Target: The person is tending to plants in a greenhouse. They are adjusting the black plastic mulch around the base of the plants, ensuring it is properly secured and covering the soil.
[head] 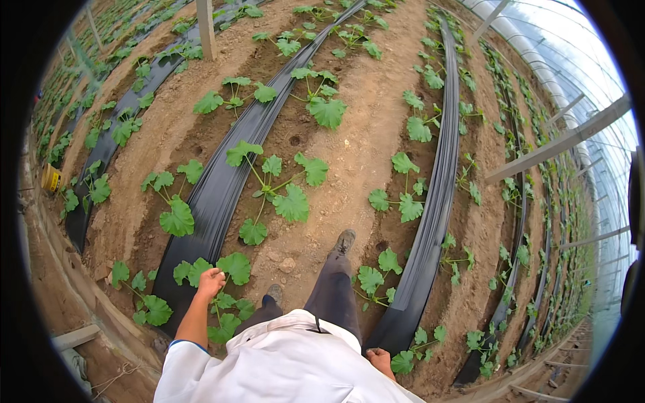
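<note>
My left hand (211, 283), fingers curled, hangs over a young squash plant (236, 268) with broad lobed leaves. Whether a leaf or stem is between its fingertips cannot be made out. Beside that plant runs a strip of gathered black plastic mulch film (209, 216). Low at my right side, partly hidden by my white shirt (287, 357), is my right hand (380, 358) with bent fingers. It is close to the near end of a second black film strip (428, 252) and to a small squash plant (403, 361); contact is unclear.
My shoes (345, 242) are on the bare soil path (373, 126) between planted rows. Slanting posts (559, 143) rise at right, and an upright post (205, 30) at upper left. A yellow bucket (51, 178) stands far left. Along the lower left runs a raised edge (101, 307).
</note>
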A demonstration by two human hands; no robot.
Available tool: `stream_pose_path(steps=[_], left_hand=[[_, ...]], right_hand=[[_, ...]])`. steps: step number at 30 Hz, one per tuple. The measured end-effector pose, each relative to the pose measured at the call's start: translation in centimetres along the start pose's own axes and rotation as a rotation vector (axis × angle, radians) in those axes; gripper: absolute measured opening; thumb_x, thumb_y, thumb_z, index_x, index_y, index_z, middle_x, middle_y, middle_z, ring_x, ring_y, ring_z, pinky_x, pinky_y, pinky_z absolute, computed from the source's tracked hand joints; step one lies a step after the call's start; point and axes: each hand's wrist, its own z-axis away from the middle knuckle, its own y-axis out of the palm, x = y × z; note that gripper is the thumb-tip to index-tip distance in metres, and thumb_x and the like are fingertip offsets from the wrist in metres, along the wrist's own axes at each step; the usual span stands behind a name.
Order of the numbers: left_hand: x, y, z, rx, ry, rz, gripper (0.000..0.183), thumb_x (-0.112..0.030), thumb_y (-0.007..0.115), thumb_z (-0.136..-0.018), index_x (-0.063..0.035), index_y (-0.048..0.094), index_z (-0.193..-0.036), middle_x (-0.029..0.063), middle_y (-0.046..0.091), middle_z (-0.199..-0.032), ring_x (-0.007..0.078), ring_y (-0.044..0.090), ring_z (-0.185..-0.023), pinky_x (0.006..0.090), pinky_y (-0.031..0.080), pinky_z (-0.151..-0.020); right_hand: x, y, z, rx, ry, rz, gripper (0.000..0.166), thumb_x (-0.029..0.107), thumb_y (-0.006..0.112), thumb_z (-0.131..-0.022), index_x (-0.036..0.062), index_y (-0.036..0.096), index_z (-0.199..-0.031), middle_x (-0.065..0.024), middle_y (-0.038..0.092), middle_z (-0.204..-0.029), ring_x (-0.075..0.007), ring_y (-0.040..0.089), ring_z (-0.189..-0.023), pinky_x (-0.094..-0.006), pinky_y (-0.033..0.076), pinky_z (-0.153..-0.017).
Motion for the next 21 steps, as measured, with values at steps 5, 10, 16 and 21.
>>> stream_pose_path(steps=[5,10,16,21], left_hand=[[-2.9,6.2,-1.7,-0.077,-0.118,0.051,0.028,-0.009,0.065,-0.094,0.0048,0.062,-0.118,0.0063,0.065,-0.08,0.0124,0.058,-0.059,0.0262,0.043,-0.048],[-8.6,13.7,-0.6,-0.032,-0.219,-0.103,0.013,-0.011,0.072,-0.089,0.001,0.068,-0.088,0.0068,0.064,-0.072,0.0155,0.06,-0.057,0.0285,0.045,-0.049],[-17.3,21.2,-4.2,-0.209,-0.109,-0.258,0.024,-0.013,0.081,-0.081,0.0002,0.065,-0.068,0.0057,0.064,-0.064,0.0153,0.059,-0.054,0.0334,0.05,-0.052],[-33.1,28.6,-8.4,-0.2,-0.156,-0.341,0.03,-0.019,0.083,-0.079,0.0009,0.067,-0.063,0.0064,0.068,-0.062,0.0124,0.064,-0.057,0.034,0.053,-0.056]], right_hand=[[11.2,-4.6,-14.9,0.06,-0.132,0.127,0.019,0.013,0.07,-0.09,-0.0024,0.073,-0.101,-0.0101,0.073,-0.084,-0.0188,0.071,-0.072,-0.0317,0.059,-0.063],[27.9,-12.5,-29.5,0.113,-0.106,-0.143,0.021,0.011,0.065,-0.094,-0.0054,0.067,-0.108,-0.0103,0.07,-0.09,-0.0181,0.07,-0.075,-0.0307,0.059,-0.063],[51.7,-23.8,-41.0,0.055,-0.401,-0.094,0.022,0.011,0.064,-0.094,-0.0066,0.067,-0.107,-0.0122,0.071,-0.089,-0.0179,0.068,-0.069,-0.0301,0.057,-0.061],[65.8,-27.8,-42.9,-0.082,-0.391,-0.093,0.019,0.007,0.061,-0.094,-0.0087,0.066,-0.103,-0.0147,0.07,-0.081,-0.0186,0.068,-0.066,-0.0313,0.056,-0.057]])
